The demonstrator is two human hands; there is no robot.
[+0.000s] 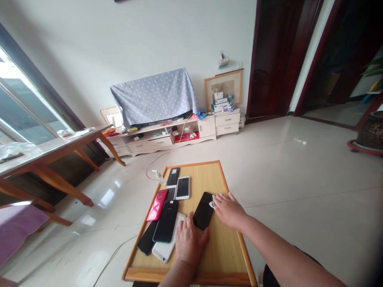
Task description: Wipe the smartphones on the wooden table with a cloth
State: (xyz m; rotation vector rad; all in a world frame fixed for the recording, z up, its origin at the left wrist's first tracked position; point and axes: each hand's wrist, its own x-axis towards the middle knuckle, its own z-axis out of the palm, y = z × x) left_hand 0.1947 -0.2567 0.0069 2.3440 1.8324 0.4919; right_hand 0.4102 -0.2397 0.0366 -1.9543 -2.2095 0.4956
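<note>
The black phone [204, 212], nearer the right edge of the counter [223, 255], slants lengthwise between the left hand [189, 241], fingers parted at its near end, and the right hand [228, 209], grasping a white wipe [211, 202] at its right side.

Near table [223, 255]: one. Phones [166, 223] on it: eight. The left group accounts for seven: one red phone [157, 205], three black phones [172, 176], two white-bodied phones [164, 250] and one partly covered phone [170, 193]. One further black phone [204, 209] lies at right. White wipe [211, 203]: one. Pump bottle [161, 179], left: one. Hands: two, one left hand [189, 241], one right hand [229, 211]. Far dotted cloth [155, 97]: one. Plant pot [372, 129], right: one.
</note>
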